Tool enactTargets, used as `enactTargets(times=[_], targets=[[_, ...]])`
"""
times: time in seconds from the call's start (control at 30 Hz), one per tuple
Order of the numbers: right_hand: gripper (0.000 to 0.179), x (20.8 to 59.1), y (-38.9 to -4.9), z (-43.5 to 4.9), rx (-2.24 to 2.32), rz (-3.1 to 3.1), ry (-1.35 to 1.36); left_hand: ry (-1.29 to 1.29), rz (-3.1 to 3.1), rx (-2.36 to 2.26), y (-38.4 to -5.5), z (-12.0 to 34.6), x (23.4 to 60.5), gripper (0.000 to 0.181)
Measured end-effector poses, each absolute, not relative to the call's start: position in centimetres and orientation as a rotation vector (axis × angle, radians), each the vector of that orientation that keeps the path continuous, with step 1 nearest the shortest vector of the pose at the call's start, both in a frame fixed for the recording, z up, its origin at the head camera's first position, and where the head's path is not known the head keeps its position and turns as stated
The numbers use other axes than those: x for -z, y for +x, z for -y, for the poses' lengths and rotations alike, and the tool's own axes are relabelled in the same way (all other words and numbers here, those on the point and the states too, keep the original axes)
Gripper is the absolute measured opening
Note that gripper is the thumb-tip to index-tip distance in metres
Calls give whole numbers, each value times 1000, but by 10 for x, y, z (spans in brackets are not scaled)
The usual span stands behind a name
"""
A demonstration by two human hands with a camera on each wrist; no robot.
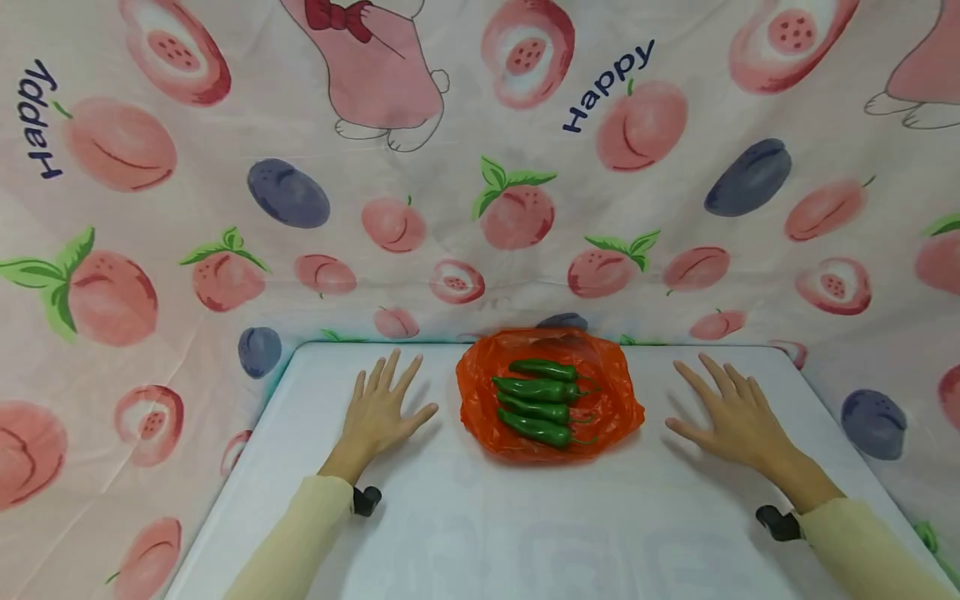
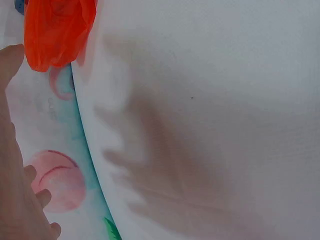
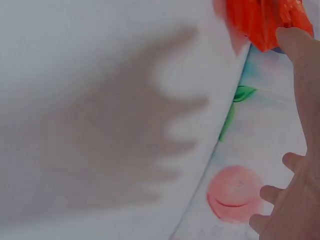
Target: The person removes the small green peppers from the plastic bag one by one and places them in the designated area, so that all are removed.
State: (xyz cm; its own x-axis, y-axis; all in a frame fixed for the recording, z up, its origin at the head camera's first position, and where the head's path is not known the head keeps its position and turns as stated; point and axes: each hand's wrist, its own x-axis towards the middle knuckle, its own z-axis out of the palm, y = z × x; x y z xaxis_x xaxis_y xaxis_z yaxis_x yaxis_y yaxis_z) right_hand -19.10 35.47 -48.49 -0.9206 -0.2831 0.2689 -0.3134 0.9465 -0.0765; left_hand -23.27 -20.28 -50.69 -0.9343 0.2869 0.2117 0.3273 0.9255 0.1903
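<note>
Several green chili peppers (image 1: 537, 390) lie side by side on a crumpled orange-red plastic bag (image 1: 480, 429) at the back middle of the white table. Left of the bag, my left hand (image 1: 378, 417) hovers palm down with its fingers spread, holding nothing. To the bag's right, my right hand (image 1: 738, 421) is held the same way, fingers apart and touching nothing. In the left wrist view the bag (image 2: 60, 32) shows beyond the thumb, and a hand shadow falls on the tabletop. The right wrist view shows the bag (image 3: 250, 22) past the thumb too; the peppers are hidden there.
The white table (image 1: 480, 533) has its back edge just behind the bag. Behind it hangs a pink cloth (image 1: 450, 187) printed with peaches, plums and the word "Happy". A dark wrist camera (image 1: 367, 501) sits at the left cuff, another wrist camera (image 1: 778, 523) at the right.
</note>
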Motion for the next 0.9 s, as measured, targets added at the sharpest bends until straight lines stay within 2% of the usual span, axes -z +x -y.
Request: enactTargets(times=[0.43,0.9], targets=[[97,454,-214,-350,-208,2712,635,-501,2940,256,-244,210,471,88],[91,436,-229,-320,-274,2688,796,-606,2890,455,-241,189,485,87]])
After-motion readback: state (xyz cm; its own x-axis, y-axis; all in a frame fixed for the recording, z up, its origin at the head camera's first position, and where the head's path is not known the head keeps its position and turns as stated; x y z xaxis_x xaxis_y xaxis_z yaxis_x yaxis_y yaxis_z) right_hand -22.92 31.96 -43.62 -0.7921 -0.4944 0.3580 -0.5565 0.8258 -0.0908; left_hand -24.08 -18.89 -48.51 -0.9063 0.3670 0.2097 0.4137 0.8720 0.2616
